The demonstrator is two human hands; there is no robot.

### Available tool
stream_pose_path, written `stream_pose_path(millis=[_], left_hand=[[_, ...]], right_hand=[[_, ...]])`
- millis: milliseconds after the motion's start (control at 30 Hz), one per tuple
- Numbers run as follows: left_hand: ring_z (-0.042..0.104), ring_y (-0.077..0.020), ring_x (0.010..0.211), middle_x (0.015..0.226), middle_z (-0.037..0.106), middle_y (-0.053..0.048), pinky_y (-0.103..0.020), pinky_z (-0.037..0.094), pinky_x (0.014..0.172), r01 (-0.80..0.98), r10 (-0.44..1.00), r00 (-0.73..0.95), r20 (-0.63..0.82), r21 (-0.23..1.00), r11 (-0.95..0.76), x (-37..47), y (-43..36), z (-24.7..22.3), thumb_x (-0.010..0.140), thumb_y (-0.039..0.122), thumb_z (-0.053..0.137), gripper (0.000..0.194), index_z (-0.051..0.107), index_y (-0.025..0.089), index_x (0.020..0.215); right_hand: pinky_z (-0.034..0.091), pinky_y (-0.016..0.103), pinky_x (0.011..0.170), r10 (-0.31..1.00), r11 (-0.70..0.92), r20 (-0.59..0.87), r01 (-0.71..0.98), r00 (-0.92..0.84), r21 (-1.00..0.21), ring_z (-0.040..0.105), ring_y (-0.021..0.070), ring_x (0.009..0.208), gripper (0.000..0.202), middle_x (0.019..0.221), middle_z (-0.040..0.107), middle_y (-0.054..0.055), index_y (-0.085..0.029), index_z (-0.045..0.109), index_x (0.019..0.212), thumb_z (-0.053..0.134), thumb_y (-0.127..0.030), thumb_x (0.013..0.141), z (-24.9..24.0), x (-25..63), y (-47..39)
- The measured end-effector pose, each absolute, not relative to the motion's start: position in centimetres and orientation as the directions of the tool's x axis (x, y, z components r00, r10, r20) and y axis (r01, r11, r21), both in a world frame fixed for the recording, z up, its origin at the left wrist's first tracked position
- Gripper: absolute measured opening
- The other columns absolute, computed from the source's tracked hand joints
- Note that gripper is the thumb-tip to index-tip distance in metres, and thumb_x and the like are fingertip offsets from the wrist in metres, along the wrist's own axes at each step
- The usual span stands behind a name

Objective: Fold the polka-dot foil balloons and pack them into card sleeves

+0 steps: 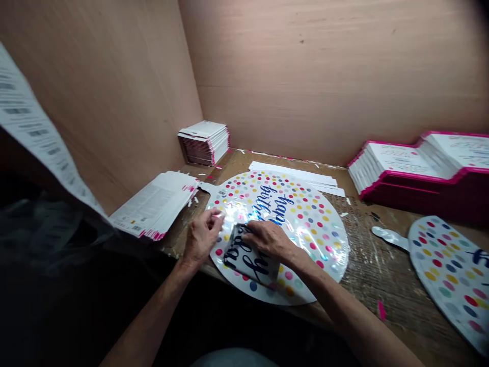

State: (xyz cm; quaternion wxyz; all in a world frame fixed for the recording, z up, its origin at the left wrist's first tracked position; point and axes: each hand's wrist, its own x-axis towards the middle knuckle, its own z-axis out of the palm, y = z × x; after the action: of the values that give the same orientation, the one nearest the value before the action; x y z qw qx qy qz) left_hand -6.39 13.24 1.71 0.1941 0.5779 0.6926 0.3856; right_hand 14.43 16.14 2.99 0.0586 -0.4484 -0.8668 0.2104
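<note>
A flat, round foil balloon [317,219] lies in front of me, white with coloured dots and blue "happy birthday" lettering. On its near-left part is a folded foil balloon [254,265], a greyish rectangle with large dark letters. My right hand [267,238] has its fingers closed on the top edge of this folded piece, tilting it slightly. To its left, my left hand [202,235] is raised over the flat balloon's left edge, thumb and fingers pinched together. Whatever sits between those fingertips is too small to make out.
Printed white cards [156,201] are fanned out at the left, with a card stack [206,141] in the back corner. Pink-edged packs [405,168] stand at right. White paper strips [298,177] lie behind the balloon; another dotted balloon [446,265] lies right. Barcode labels [38,127] hang left.
</note>
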Motion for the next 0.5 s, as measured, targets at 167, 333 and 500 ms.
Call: stream_pose_path(millis=[167,333,500], left_hand=[[0.06,-0.0373,0.11,0.113,0.066,-0.025,-0.046,0.048,0.089,0.943,0.883,-0.318,0.346,0.016,0.333,-15.0,13.8,3.7,0.091,0.034,0.043,0.038,0.062,0.007,0.11],[0.062,-0.039,0.103,0.105,0.067,-0.027,-0.046,0.05,0.081,0.926,0.951,-0.286,0.115,-0.22,0.305,-18.1,15.2,4.2,0.095,0.025,0.032,0.04,0.067,0.007,0.091],[0.067,-0.035,0.088,0.085,0.07,-0.021,-0.041,0.051,0.075,0.935,0.966,-0.258,0.031,-0.243,0.258,-19.3,16.5,6.7,0.091,0.033,0.045,0.034,0.067,0.011,0.077]], right_hand=[[0.03,0.026,0.058,0.83,0.395,-0.084,0.688,-0.551,-0.609,0.048,0.014,0.063,0.029,0.07,0.055,-0.001,-0.021,0.052,0.075,0.047,-0.042,0.095,1.2,17.5,15.3],[0.031,0.027,0.06,0.848,0.394,-0.01,0.643,-0.53,-0.657,0.047,0.0136,0.063,0.032,0.069,0.053,-0.002,-0.022,0.048,0.074,0.044,-0.045,0.095,0.3,18.6,14.4],[0.03,0.026,0.06,0.856,0.387,0.018,0.615,-0.517,-0.687,0.046,0.0132,0.063,0.033,0.069,0.051,-0.003,-0.021,0.046,0.072,0.045,-0.045,0.095,0.2,18.2,14.2]])
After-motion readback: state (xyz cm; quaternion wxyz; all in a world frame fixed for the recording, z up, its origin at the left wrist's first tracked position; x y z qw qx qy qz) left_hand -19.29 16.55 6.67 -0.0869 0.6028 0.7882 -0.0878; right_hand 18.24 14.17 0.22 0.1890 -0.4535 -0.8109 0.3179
